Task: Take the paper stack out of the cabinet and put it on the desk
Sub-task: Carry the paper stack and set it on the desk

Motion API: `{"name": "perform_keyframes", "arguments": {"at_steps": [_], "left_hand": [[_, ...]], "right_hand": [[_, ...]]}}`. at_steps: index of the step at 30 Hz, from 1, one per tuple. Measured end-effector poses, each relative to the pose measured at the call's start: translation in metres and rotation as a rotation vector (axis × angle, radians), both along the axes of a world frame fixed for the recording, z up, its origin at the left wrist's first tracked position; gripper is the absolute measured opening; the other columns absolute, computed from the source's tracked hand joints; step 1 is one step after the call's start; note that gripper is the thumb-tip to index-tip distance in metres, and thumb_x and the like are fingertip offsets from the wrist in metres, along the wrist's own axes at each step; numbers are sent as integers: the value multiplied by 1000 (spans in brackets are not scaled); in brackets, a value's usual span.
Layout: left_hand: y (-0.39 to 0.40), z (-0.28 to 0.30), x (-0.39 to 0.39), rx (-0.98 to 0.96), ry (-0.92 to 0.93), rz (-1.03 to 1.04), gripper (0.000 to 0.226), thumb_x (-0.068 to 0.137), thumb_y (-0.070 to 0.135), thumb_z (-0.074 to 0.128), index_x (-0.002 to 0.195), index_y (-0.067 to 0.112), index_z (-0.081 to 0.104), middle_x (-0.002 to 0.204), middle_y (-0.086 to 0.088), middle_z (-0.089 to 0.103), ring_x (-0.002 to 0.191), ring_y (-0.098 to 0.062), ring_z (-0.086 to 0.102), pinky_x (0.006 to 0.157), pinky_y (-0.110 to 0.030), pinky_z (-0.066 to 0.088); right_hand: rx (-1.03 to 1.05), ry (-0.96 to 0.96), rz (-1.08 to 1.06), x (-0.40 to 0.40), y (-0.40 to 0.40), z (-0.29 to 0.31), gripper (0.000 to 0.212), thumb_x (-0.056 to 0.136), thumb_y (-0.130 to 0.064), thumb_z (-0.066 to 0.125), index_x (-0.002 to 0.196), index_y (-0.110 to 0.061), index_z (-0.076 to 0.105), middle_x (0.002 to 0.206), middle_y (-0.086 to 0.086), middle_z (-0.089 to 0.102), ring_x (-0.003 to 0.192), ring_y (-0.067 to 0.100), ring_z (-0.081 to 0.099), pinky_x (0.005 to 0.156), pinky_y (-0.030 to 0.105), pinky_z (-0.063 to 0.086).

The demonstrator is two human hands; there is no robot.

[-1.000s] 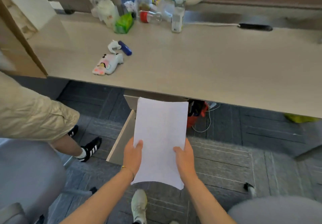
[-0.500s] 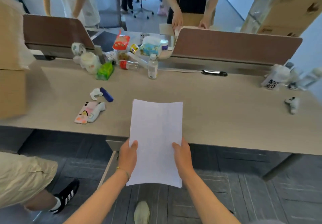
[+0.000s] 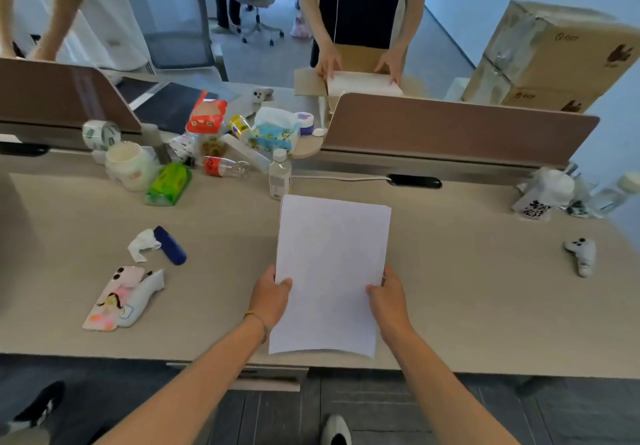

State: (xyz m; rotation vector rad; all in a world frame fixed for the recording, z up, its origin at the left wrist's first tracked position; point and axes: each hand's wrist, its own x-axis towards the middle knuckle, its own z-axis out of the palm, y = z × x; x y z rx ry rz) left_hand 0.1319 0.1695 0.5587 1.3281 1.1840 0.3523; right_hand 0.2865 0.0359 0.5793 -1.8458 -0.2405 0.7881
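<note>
- Here, my left hand [image 3: 270,297] grips the left edge of the paper stack [image 3: 330,271], thumb on top and the other fingers hidden beneath.
- My right hand [image 3: 388,300] is closed on the right edge in the same way, thumb lying across the top sheet.
- The paper stack is plain white, blank on its upper face, taller than it is wide, with its far end towards the partition.
- Its sheets look squared up; a thin sliver of lower pages shows along the right edge by my right thumb.
- The near edge bows slightly and sits over the front lip of the surface [image 3: 485,288], with a soft shadow beneath it.
- I cannot tell whether the stack rests on the surface or is held just above it.
- The far left corner lies just in front of a small clear bottle [image 3: 279,175] that stands upright.
- Off to the left, well apart from the stack, lie a dark blue tube [image 3: 170,245] touching a crumpled white scrap [image 3: 142,244], and a pink and white pouch [image 3: 122,299].
- Far to the right, a small white figure [image 3: 581,256] lies on the surface.
</note>
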Motion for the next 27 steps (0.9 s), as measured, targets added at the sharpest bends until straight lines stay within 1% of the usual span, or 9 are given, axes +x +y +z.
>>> {"name": "perform_keyframes", "arguments": {"at_steps": [5,9,13,16,18,20,23,25,27], "left_hand": [[37,-1,73,-135,-87,212,32,89,-3,54,116,6,68,102,-10,71,89,-29,65,70,-31,52],[68,-3,121,-106,-90,390,19,83,-10,54,90,5,63,89,-10,62,77,-27,55,63,-30,44],[99,-19,152,13,-49,420,15,68,-1,48,76,5,59,77,-7,54,76,-21,47,61,-28,39],[107,-32,163,110,-14,436,27,83,-13,44,70,6,57,68,2,48,66,-11,41,49,-14,36],[108,-44,166,114,-2,439,25,87,-13,41,79,1,61,73,-1,50,70,-12,43,56,-20,38],[106,-54,167,79,-11,435,15,77,-5,45,77,3,57,72,-2,46,71,-16,40,56,-26,35],[108,-60,171,27,-42,473,14,61,6,42,72,7,50,68,0,40,67,-16,34,48,-16,31],[113,-61,176,29,-78,469,13,64,4,44,73,9,52,69,1,44,66,-16,37,46,-12,32],[119,-63,179,47,-106,431,25,75,-7,44,80,10,61,74,1,57,68,-16,49,53,-12,40]], "right_hand": [[68,60,-56,59,53,-7,34,88,11,42,96,-12,65,83,1,64,76,21,58,59,29,42],[74,128,-123,107,91,-21,26,77,16,44,82,-7,56,81,11,52,77,24,48,70,35,35],[141,134,-110,137,117,-32,28,76,21,43,83,-4,54,78,8,48,72,21,43,67,32,32],[171,81,-82,146,130,-47,29,78,20,43,78,-7,54,73,4,44,68,15,37,63,31,30],[181,78,-81,148,135,-58,24,76,12,46,76,-11,54,70,-3,44,63,9,36,60,28,33],[185,91,-80,148,135,-68,19,70,6,46,76,-9,57,70,-5,48,62,6,40,58,24,37],[182,125,-72,151,136,-82,25,72,15,45,73,-8,57,78,2,49,77,15,41,63,30,34],[197,122,-52,155,139,-84,35,73,17,46,79,-14,62,81,3,54,80,17,46,65,27,41],[210,112,-39,159,143,-80,44,79,23,43,100,-8,66,89,2,64,82,15,57,66,15,49]]}}
